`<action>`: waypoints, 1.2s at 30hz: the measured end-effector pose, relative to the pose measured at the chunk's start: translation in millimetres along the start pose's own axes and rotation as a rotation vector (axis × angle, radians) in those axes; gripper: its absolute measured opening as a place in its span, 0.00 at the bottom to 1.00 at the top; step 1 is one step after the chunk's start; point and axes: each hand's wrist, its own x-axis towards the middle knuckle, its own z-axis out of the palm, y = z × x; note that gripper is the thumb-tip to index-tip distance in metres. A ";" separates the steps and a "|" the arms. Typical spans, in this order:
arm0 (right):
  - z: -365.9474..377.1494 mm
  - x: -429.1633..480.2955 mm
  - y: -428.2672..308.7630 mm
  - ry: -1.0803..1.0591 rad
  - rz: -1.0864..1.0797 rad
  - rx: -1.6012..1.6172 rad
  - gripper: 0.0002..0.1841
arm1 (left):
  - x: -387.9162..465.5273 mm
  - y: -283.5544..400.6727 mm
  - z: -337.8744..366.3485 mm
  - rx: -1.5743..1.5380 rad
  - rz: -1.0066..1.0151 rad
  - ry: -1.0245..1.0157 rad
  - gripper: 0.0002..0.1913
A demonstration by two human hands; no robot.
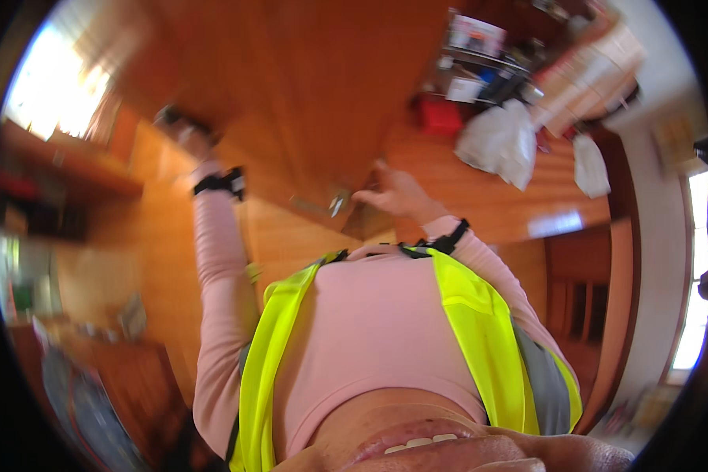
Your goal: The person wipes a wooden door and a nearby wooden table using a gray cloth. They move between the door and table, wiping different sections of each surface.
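Observation:
A large brown wooden panel [295, 88], door-like in shape, fills the space before me and narrows towards my chest. My left hand [193, 141] is at its left side, closed around a dark object [183, 118] too blurred to name. Near the panel's lower right edge is my right hand [404, 192], fingers apart and nothing seen in them. Whether its fingertips touch the edge is unclear. A small shiny metal fitting [336, 203] shows on the panel just left of that hand. Both wrists wear black straps.
Wooden floorboards [484, 206] run to the right. White plastic bags [501, 144], a red box [439, 115] and a loaded shelf [478, 65] stand at upper right. A wooden cabinet [133, 377] is at lower left. Bright windows are on both sides.

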 end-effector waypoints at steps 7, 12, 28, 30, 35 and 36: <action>-13.8 -4.8 -21.3 -0.020 -0.041 0.017 0.25 | 32.4 24.5 -8.3 0.245 -0.265 0.005 0.26; -9.4 -3.5 -17.7 0.012 -0.099 -0.025 0.23 | -71.1 25.4 4.3 0.249 -0.368 -0.020 0.28; -3.6 1.7 -8.5 0.084 -0.025 0.039 0.28 | -41.6 255.1 181.8 0.478 0.665 -0.238 0.31; 1.4 3.1 -2.0 0.076 -0.046 0.057 0.31 | 2.8 286.4 195.0 0.704 1.021 -0.264 0.29; 6.8 2.9 -0.1 0.085 -0.049 0.110 0.30 | -53.1 242.9 193.9 0.390 1.002 -0.379 0.25; 6.7 2.3 -1.1 0.085 -0.042 0.112 0.30 | -77.9 220.1 175.8 0.397 1.035 -0.436 0.25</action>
